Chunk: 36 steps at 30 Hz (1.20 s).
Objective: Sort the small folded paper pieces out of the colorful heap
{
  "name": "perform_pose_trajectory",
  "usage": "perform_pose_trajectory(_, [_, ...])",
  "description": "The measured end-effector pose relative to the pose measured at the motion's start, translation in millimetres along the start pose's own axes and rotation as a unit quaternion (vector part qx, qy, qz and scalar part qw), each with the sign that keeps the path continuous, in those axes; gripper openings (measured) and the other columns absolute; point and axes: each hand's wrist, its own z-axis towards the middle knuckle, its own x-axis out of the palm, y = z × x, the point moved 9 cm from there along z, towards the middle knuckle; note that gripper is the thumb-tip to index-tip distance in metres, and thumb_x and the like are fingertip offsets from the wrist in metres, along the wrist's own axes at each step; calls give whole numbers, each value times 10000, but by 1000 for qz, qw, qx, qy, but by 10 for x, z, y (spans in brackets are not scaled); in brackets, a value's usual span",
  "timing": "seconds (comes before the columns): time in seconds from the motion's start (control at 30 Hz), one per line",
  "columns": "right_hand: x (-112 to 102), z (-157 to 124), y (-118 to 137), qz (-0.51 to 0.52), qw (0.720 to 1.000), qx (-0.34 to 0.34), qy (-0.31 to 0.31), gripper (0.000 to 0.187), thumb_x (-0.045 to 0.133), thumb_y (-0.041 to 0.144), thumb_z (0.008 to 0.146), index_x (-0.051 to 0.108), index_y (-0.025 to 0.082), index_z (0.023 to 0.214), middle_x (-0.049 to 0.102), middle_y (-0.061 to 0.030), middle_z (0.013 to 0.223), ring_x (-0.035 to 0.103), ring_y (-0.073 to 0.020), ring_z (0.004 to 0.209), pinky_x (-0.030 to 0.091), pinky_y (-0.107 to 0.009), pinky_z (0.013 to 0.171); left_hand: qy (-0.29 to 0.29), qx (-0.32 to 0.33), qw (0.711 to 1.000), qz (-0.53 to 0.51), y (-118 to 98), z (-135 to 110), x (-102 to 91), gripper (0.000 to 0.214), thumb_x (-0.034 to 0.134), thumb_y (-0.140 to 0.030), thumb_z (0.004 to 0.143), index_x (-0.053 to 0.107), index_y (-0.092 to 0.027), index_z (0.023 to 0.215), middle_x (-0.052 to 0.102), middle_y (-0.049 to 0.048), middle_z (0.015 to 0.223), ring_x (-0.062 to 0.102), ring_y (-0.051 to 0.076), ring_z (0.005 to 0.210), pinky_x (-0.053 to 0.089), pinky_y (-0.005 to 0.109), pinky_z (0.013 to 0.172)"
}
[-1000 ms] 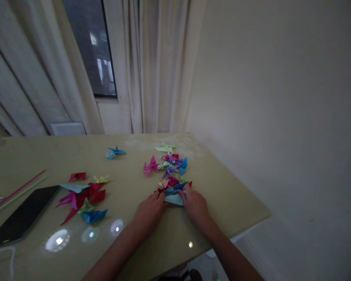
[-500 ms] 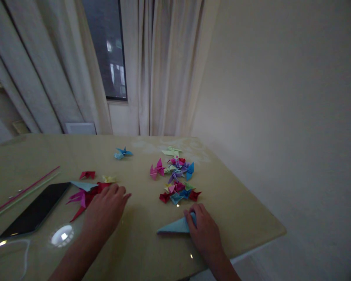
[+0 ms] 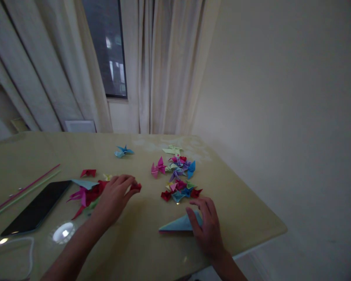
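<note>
From the left I count two sticks, one phone and a paper pile, near which my left hand pinches one red piece. Farther right, one blue wedge lies on the table, long axis sideways, tip pointing left, my right hand parted loosely around its broad end.

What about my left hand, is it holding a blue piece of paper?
No, your left hand holds a small red folded paper at its fingertips.
</note>
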Motion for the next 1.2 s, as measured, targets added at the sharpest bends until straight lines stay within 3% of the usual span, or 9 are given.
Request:
perform_pose_trajectory(0.17, [367, 593, 171, 123, 982, 27, 139, 240, 627, 359, 1041, 679, 207, 1218, 712, -88, 1126, 679, -221, 1014, 549, -344, 901, 15, 158, 986, -45, -790, 96, 77, 100, 587, -261, 1032, 671, -251, 1087, 742, 35, 1132, 655, 239, 1094, 455, 392, 971])
perform_pose_trajectory(0.23, [586, 839, 206, 165, 964, 43, 206, 240, 662, 351, 1019, 702, 192, 1195, 741, -69, 1080, 698, -191, 905, 556, -314, 839, 0, 195, 980, -40, -904, 104, 60, 101, 578, -236, 1036, 660, -238, 1093, 724, 47, 1155, 650, 236, 1088, 472, 387, 961])
perform_pose_trajectory(0.33, [905, 1086, 305, 235, 917, 41, 320, 127, 685, 237, 982, 735, 183, 1085, 767, -26, 958, 711, -159, 824, 547, -263, 764, -53, 210, 975, -59, -864, 88, -4, 132, 527, -239, 1059, 653, -223, 1091, 705, 69, 1181, 649, 219, 1094, 508, 362, 951])
perform_pose_trajectory(0.5, [1155, 1292, 489, 209, 891, -48, 401, 112, 713, 96, 897, 746, 180, 963, 739, 13, 852, 672, -129, 751, 498, -223, 721, -135, 193, 964, -122, -562, -6, -46, 162, 507, -343, 1075, 617, -225, 1088, 704, 72, 1148, 679, 191, 1077, 555, 313, 936])
perform_pose_trajectory(0.6, [1271, 1348, 454, 165, 898, -77, 402, 171, 708, 88, 898, 740, 181, 1039, 744, 5, 865, 670, -131, 752, 474, -218, 712, -144, 79, 984, -73, -81, 10, -26, 357, 566, -486, 1023, 580, -227, 1270, 673, 118, 1317, 640, 269, 1231, 525, 424, 1059])
perform_pose_trajectory(0.73, [1485, 1309, 311, 79, 896, -105, 424, 193, 728, 111, 907, 745, 180, 1086, 776, -29, 925, 701, -161, 812, 451, -234, 725, -50, -135, 983, 117, 801, -43, 37, 478, 371, -441, 1060, 564, -156, 1391, 620, 187, 1434, 558, 396, 1328, 476, 585, 1048])
perform_pose_trajectory(0.83, [1626, 1213, 240, -10, 878, -147, 455, 108, 717, 117, 914, 752, 182, 993, 786, -56, 968, 710, -195, 855, 426, -253, 703, 35, -201, 959, 197, 1195, -140, 99, 482, 282, -346, 1065, 614, -156, 1358, 673, 154, 1380, 594, 385, 1283, 475, 555, 999])
perform_pose_trajectory(1.03, [1662, 1162, 149, -107, 855, -175, 477, 56, 710, 136, 925, 749, 169, 948, 764, -91, 955, 697, -228, 839, 400, -278, 653, 119, -225, 954, 157, 1229, -155, 196, 413, 317, -328, 1056, 685, -203, 1194, 772, 64, 1185, 684, 320, 1121, 464, 455, 961])
perform_pose_trajectory(1.2, [1477, 1340, 230, -75, 883, -159, 435, 107, 671, 161, 977, 755, 188, 1037, 748, -74, 1034, 666, -192, 833, 396, -271, 668, 132, -221, 957, 136, 1172, -125, 219, 419, 303, -354, 1065, 680, -198, 1158, 760, 73, 1172, 680, 310, 1129, 475, 454, 978])
